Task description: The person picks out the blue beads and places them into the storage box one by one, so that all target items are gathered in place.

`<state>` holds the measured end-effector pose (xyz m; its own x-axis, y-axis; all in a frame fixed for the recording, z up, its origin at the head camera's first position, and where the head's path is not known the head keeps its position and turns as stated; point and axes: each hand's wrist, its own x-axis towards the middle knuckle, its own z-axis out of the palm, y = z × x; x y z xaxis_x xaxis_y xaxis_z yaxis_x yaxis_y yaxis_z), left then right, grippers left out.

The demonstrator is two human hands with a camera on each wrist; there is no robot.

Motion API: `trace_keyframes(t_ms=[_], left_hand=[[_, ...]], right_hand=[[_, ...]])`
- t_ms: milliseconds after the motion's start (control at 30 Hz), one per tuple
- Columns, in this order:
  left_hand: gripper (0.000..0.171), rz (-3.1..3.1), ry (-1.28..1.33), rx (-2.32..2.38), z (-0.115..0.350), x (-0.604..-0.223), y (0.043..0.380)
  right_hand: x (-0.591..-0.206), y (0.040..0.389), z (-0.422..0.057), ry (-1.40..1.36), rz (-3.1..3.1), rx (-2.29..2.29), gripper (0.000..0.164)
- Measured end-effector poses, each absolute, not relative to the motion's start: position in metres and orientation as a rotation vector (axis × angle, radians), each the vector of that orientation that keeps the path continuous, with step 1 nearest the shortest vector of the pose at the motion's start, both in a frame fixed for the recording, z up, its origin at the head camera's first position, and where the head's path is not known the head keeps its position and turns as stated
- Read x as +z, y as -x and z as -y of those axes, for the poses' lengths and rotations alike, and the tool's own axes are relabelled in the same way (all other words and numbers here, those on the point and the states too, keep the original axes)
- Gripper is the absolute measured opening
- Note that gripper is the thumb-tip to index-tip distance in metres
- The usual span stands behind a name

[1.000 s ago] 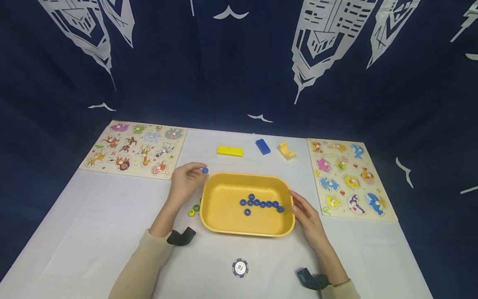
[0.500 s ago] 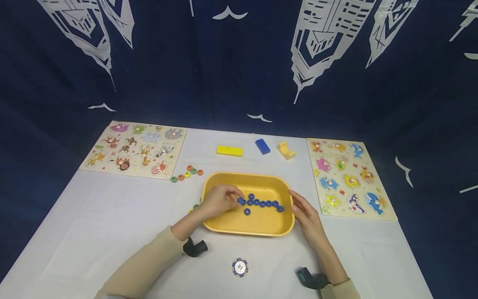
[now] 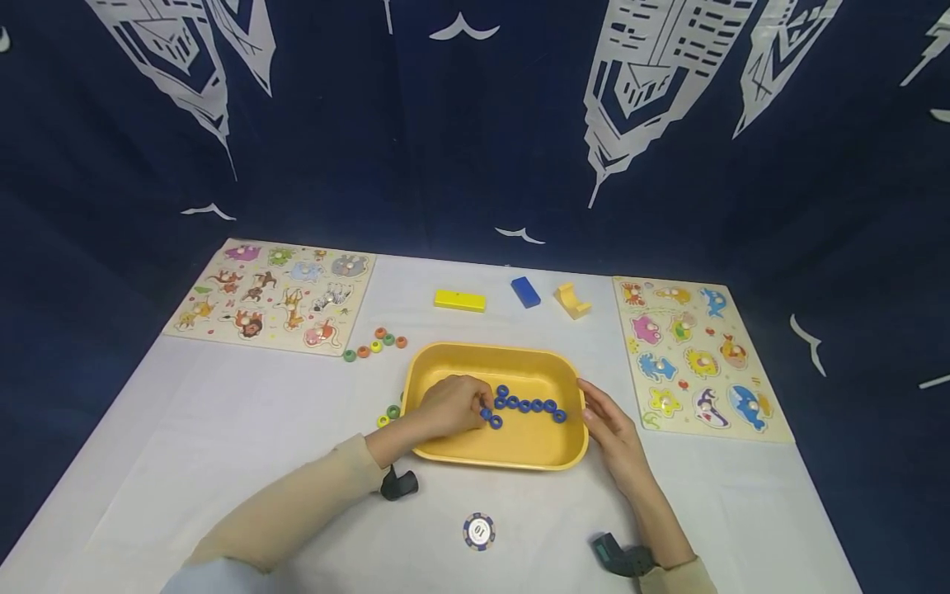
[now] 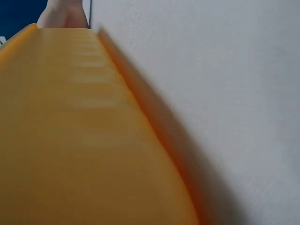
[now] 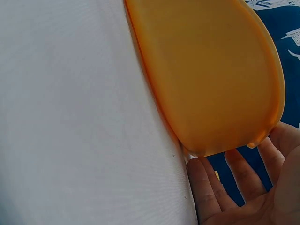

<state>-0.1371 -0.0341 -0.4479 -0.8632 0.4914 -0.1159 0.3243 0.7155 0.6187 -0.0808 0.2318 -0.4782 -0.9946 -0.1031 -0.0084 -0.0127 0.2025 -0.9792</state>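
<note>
My left hand (image 3: 454, 406) reaches down into the yellow tray (image 3: 445, 353). Its fingertips pinch a blue bead (image 3: 486, 414) close to the tray floor. Right beside that bead lies another blue bead (image 3: 496, 422). More blue beads (image 3: 524, 406) spread in an uneven row toward the tray's right end. My right hand (image 3: 612, 429) stays at the right end, with its fingertips against the outside of the wall. In the right wrist view the fingers (image 5: 243, 176) touch the tray's end. The left wrist view shows only the tray's outer side, with the left hand out of sight.
Orange, green and yellow beads (image 3: 376, 346) lie left of the tray, and a few more (image 3: 392, 411) by its left wall. Behind stand a yellow block (image 3: 460, 301), a blue block (image 3: 525, 292) and a curved block (image 3: 571, 301). Puzzle boards (image 3: 270, 297) flank both sides; a poker chip (image 3: 478, 531) lies in front.
My left hand has moved from beyond the tray's left rim into the tray, carrying a blue bead, then slightly lower toward the front. My right hand has stayed at the tray's end.
</note>
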Motion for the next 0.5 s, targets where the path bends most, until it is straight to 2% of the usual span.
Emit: trace_keyframes(t_ms=[500], left_hand=[[0.022,-2.724,-0.614,0.886,0.0359,-0.4458,0.135]], right_hand=[[-0.4817,0.0834,-0.2309,0.113,-2.371,-1.949,0.042]])
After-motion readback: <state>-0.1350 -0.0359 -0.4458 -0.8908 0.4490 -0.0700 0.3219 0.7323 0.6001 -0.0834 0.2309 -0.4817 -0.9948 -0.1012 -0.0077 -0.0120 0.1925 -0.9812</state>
